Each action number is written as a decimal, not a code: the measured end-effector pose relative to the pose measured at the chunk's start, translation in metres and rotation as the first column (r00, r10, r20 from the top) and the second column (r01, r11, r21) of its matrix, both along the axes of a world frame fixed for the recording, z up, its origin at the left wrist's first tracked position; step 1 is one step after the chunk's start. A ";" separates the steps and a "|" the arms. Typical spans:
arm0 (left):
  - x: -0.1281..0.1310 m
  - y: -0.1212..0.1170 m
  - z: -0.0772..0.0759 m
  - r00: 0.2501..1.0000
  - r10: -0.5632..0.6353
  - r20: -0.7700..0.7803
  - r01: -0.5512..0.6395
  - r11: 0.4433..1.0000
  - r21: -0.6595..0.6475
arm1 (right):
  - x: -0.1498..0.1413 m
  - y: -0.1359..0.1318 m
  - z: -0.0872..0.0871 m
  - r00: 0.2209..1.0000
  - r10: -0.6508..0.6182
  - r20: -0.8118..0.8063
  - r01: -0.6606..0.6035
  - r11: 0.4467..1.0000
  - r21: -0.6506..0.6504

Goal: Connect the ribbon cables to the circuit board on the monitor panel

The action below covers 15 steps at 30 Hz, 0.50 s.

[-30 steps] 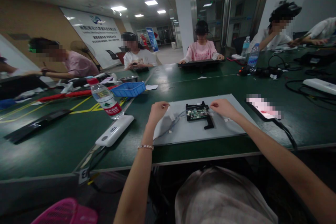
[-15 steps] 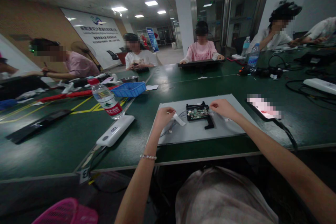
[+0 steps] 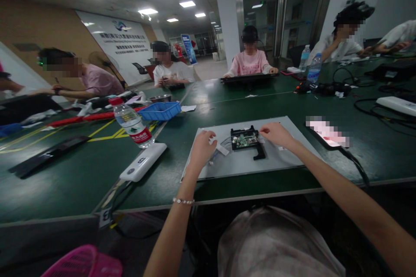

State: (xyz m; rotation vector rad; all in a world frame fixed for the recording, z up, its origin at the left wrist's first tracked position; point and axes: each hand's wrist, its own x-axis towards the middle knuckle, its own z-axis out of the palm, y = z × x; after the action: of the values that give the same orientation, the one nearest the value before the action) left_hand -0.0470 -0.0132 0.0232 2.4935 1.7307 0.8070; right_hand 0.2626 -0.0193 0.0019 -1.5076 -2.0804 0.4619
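Two hands (image 3: pixel 276 133), one circuit board (image 3: pixel 245 140) between, three bottles (image 3: pixel 132 124)

Green table (image 3: pixel 260 106): grey panel (image 3: pixel 234 169) near the front edge, white oblong device (image 3: pixel 143 162) to its left, phone (image 3: pixel 326 133) to its right, blue tray (image 3: pixel 160 111) farther from that edge

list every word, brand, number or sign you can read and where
Wall sign: seems to include "有限公司"; rest blurred.
Red-capped bottle: label too blurred.
White device, cable tag: dark marks, unclear.
Blue-labelled bottle: too blurred.
Blue banner, pink shirt: too small.
Circuit board: nothing readable.
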 end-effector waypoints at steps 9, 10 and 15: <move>0.013 -0.021 -0.010 0.978 0.015 -0.209 -0.053 0.983 -0.174 | 0.000 -0.007 0.000 1.000 0.004 -0.011 -0.004 0.999 0.047; 0.013 -0.021 -0.010 0.976 0.021 -0.218 -0.063 0.980 -0.189 | -0.003 -0.010 0.007 0.999 0.020 -0.035 -0.018 0.997 0.075; 0.022 -0.027 0.016 0.993 0.014 -0.119 -0.028 0.993 -0.111 | -0.019 -0.040 0.057 0.923 0.132 -0.361 -0.025 0.957 0.288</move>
State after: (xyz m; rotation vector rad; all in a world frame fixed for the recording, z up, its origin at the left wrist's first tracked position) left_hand -0.0250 -0.0400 0.0392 2.4991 1.7858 0.5559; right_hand 0.2432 -0.0592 0.0587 -1.0770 -1.8165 0.4288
